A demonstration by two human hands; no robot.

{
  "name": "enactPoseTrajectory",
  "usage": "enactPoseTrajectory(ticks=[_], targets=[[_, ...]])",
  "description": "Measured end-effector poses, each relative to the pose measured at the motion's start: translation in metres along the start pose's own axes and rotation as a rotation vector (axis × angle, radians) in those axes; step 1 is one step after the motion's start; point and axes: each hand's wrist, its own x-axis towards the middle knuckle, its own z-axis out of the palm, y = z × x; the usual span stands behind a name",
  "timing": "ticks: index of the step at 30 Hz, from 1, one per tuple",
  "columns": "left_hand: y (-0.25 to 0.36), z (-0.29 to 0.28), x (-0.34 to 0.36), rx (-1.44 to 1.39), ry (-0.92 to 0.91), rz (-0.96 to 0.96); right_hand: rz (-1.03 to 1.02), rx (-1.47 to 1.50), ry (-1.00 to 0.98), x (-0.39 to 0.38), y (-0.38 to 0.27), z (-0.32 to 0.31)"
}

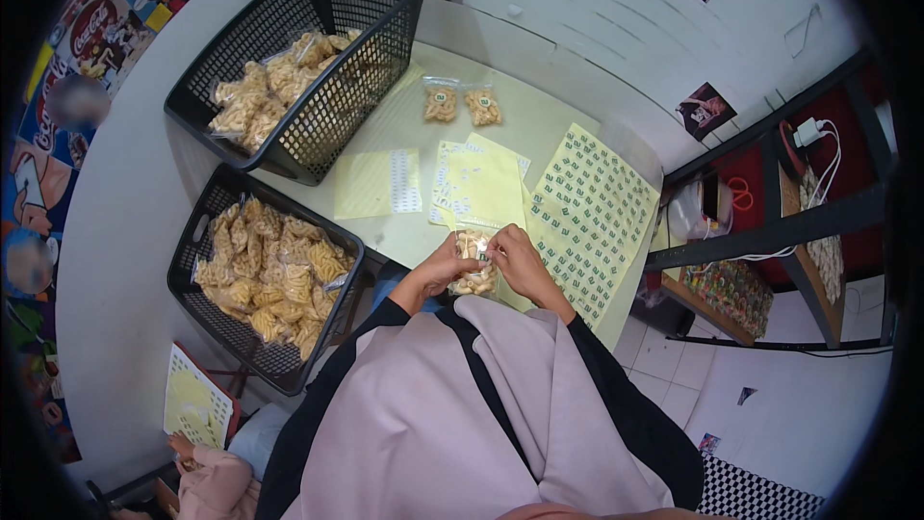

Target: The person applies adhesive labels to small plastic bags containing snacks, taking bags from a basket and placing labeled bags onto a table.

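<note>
Close to my body, at the table's near edge, I hold a clear plastic bag of pale, chunky snacks. My left hand grips its left side, fingers closed round the edge. My right hand is closed at the bag's upper right, its fingertips bunched over a small green-and-white sticker on the front. Just beyond the bag lie overlapping yellow backing sheets with a few marks left on them. A large sheet of green-printed stickers spreads to the right. Two labelled snack bags rest farther back.
A tall black basket of bagged snacks stands at the back left. Nearer, another black basket is heaped with more bags. Another yellow sheet lies beside them. At lower left is another person's hand. A black-framed shelf stands right.
</note>
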Motion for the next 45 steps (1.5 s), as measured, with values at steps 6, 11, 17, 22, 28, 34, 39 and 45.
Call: enactPoseTrajectory(ticks=[6,11,17,22,28,34,39,45], targets=[[-0.002,0.002,-0.001,0.063,-0.022,0.118,-0.023,-0.085,0.016,0.001,0.009,0.005],[-0.005,0.002,0.001,0.082,-0.015,0.135,0.038,-0.076,0.057,-0.001,0.009,0.011],[-0.009,0.002,0.005,0.136,-0.016,0.153,0.15,-0.016,0.181,-0.004,0.009,0.019],[-0.011,0.006,0.006,0.097,-0.022,0.151,0.173,0.046,0.365,0.001,0.032,0.037],[-0.017,0.005,0.014,-0.012,0.133,0.088,0.329,0.388,0.39,0.001,0.05,0.056],[-0.021,0.008,0.016,0.115,0.165,0.209,0.343,0.267,0.12,0.0,0.04,0.057],[-0.023,0.006,0.019,0.08,0.119,0.263,0.287,0.282,0.182,0.002,0.04,0.058],[-0.013,0.012,0.011,0.016,0.102,0.183,0.243,0.293,0.208,0.0,0.047,0.061]])
